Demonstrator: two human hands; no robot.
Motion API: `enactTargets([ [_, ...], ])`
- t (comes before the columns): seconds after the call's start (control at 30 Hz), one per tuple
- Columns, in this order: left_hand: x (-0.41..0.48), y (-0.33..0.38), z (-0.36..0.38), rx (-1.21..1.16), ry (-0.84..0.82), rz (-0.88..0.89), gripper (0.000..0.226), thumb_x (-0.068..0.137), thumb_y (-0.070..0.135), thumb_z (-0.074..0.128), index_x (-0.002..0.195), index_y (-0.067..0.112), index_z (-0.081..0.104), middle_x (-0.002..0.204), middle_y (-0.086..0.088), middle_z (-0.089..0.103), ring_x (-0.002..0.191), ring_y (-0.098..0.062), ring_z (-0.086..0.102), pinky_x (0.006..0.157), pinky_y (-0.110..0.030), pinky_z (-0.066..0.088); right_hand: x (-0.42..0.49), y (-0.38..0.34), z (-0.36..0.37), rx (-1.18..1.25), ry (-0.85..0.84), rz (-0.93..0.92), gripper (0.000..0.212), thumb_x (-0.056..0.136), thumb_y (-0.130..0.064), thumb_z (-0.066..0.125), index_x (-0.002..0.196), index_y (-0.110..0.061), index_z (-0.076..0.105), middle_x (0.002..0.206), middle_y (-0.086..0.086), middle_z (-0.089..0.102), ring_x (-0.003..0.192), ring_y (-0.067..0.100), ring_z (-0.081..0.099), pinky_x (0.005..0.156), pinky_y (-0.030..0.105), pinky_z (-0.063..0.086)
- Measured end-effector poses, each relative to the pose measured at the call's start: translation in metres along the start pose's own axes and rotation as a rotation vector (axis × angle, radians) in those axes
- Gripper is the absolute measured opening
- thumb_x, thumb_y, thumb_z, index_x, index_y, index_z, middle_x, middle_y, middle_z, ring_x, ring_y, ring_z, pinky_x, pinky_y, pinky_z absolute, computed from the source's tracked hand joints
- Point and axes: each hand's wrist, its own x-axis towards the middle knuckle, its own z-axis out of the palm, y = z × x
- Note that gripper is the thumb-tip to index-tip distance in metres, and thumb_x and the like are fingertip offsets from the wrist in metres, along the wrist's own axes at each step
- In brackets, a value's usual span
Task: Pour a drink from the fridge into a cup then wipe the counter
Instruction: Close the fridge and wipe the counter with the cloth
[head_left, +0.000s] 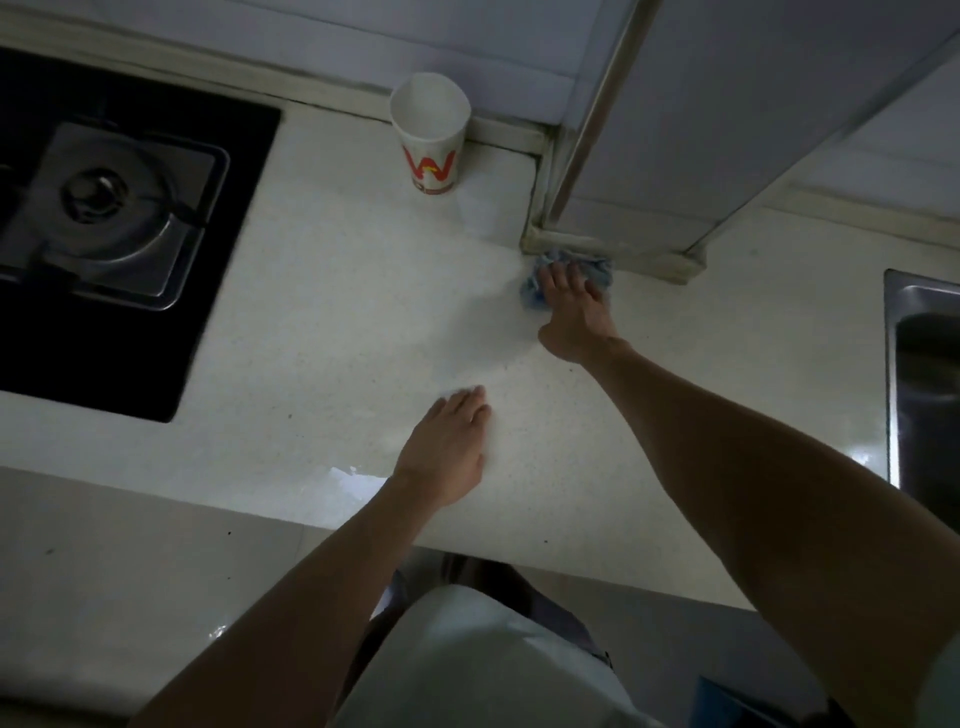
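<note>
Counter (322, 322) between hob (119, 218) and sink (924, 395)

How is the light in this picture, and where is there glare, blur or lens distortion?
Head view: dim, greyish light; a bright glare patch on the white speckled counter near its front edge; the black gas hob and the right hand pressing the crumpled blue cloth look blurred; the wide-angle lens makes the white paper cup with a red W seem to lean.

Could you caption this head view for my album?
Right hand presses a crumpled blue cloth on the pale speckled counter; left hand rests flat.
</note>
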Motion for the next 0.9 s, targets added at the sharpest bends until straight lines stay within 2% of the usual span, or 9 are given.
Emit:
enactTargets([
  [0.07,-0.004,0.0,0.0,-0.02,0.003,0.012,0.058,0.096,0.02,0.042,0.15,0.007,0.025,0.162,-0.009,0.013,0.148,-0.023,0.016,0.121,-0.037,0.018,-0.006,-0.003,0.0,0.001,-0.014,0.001,0.084,0.088,-0.012,0.051,0.155,-0.016,0.001,0.163,0.007,-0.005,0.15,0.024,-0.007,0.122,0.039,0.0],
  [0.23,-0.027,0.001,0.004,-0.137,0.09,0.008,0.054,0.097,0.016,0.042,0.149,0.004,0.03,0.158,-0.009,0.026,0.146,-0.021,0.024,0.12,-0.03,0.02,-0.054,-0.026,0.028,0.04,0.04,-0.017,0.084,0.086,-0.007,0.052,0.156,-0.016,0.004,0.163,0.007,-0.004,0.15,0.025,-0.009,0.121,0.04,-0.004],
  [0.43,-0.068,-0.014,0.018,-0.031,0.098,0.091,0.046,0.085,0.007,0.052,0.13,-0.003,0.054,0.145,-0.019,0.045,0.13,-0.03,0.045,0.113,-0.037,0.034,-0.148,-0.067,0.081,0.074,0.031,-0.003,0.085,0.086,-0.002,0.047,0.156,-0.018,0.001,0.163,0.003,-0.008,0.149,0.021,-0.014,0.122,0.041,-0.005],
  [0.57,-0.084,-0.023,0.025,-0.001,0.113,0.098,0.049,0.092,0.017,0.045,0.139,0.005,0.045,0.154,-0.011,0.032,0.142,-0.022,0.029,0.116,-0.036,0.026,-0.214,-0.104,0.121,0.112,0.038,0.035,0.086,0.083,-0.002,0.046,0.155,-0.016,0.002,0.162,0.004,-0.008,0.148,0.023,-0.016,0.122,0.04,-0.008],
  [0.73,-0.101,-0.035,0.031,-0.047,0.084,0.053,0.054,0.095,0.016,0.043,0.147,0.006,0.032,0.159,-0.01,0.021,0.146,-0.023,0.019,0.119,-0.035,0.02,-0.252,-0.144,0.166,0.15,0.081,0.096,0.076,0.089,-0.013,0.048,0.154,-0.014,0.009,0.162,0.005,0.0,0.147,0.025,-0.014,0.122,0.046,0.0],
  [0.83,-0.104,-0.041,0.03,-0.069,0.074,0.073,0.057,0.095,0.016,0.046,0.149,0.006,0.029,0.161,-0.008,0.018,0.147,-0.021,0.017,0.12,-0.034,0.019,-0.257,-0.158,0.17,0.141,0.071,0.125,0.071,0.09,-0.017,0.037,0.155,-0.014,0.008,0.161,0.006,-0.002,0.145,0.024,-0.018,0.122,0.043,-0.005],
  [0.9,-0.102,-0.045,0.028,-0.104,0.077,0.082,0.056,0.095,0.016,0.049,0.148,0.007,0.032,0.16,-0.007,0.021,0.146,-0.02,0.019,0.12,-0.033,0.02,-0.258,-0.159,0.162,0.125,0.064,0.109,0.073,0.083,-0.021,0.021,0.154,-0.014,0.008,0.159,0.003,-0.006,0.143,0.024,-0.02,0.122,0.041,-0.007],
])
